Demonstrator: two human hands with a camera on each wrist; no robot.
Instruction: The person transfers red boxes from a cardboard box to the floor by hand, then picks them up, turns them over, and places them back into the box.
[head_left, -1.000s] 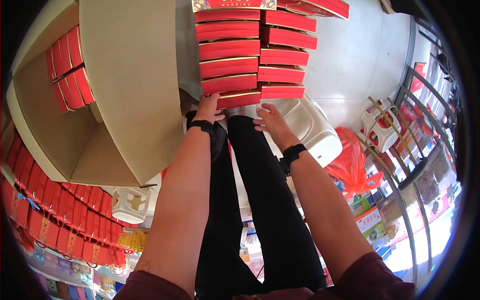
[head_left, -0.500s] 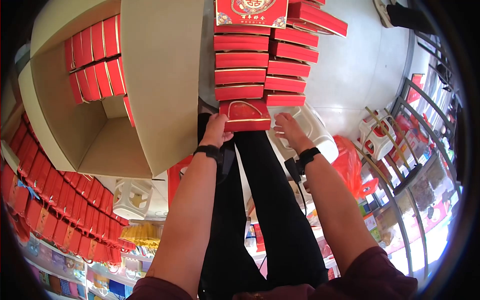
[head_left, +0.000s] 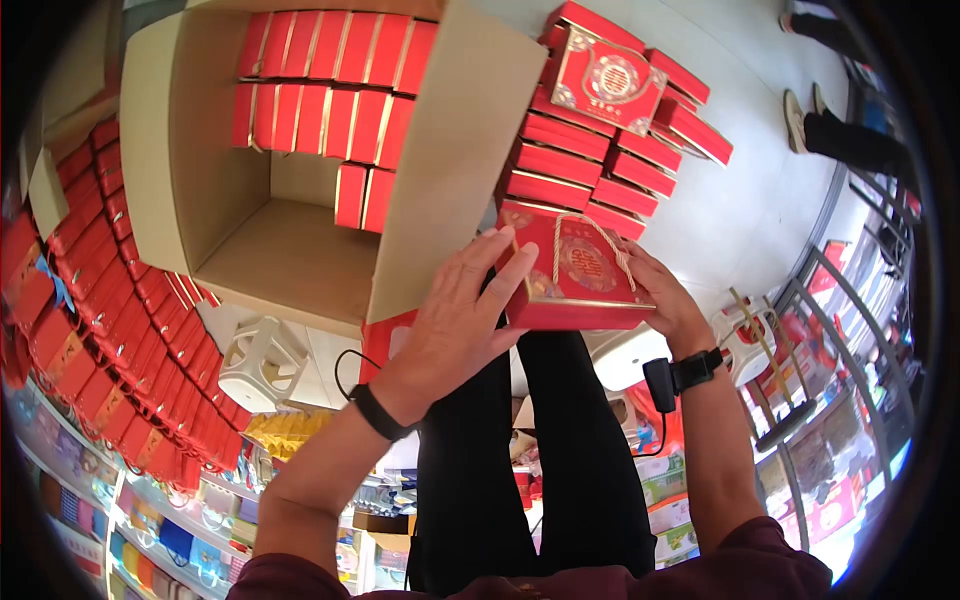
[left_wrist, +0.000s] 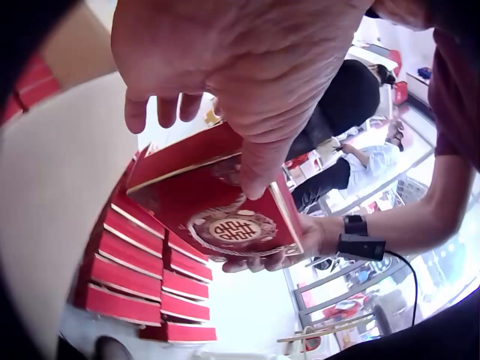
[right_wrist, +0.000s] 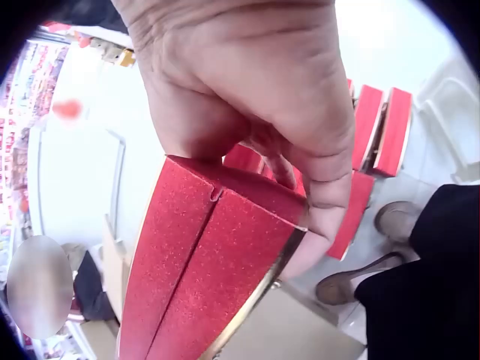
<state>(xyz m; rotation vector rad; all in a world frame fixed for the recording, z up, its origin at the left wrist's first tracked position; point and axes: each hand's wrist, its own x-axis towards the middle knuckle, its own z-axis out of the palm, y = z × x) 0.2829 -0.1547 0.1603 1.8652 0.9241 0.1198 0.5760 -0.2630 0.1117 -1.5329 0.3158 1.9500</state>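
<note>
My right hand (head_left: 672,303) grips the right side of a red gift box (head_left: 582,268) with gold trim and a rope handle, held above the legs. Seen from the right wrist, that hand (right_wrist: 259,90) has its thumb and fingers around the end of the box (right_wrist: 206,255). At the box's left edge, my left hand (head_left: 445,325) has its fingers extended. The left wrist view shows this hand's (left_wrist: 232,64) thumb touching the patterned face of the box (left_wrist: 225,214), its other fingers straight and spread.
A large open carton (head_left: 290,245) at the left holds two rows of red boxes (head_left: 335,50) and a pair below them. Stacked red boxes (head_left: 560,150) stand on the floor beyond the hands. A white stool (head_left: 262,360) is at lower left; someone's feet (head_left: 795,120) are at upper right.
The red box has risen from the end of the stack toward the head camera. My right hand has taken hold of it; my left fingers have opened out. The view has turned toward the carton.
</note>
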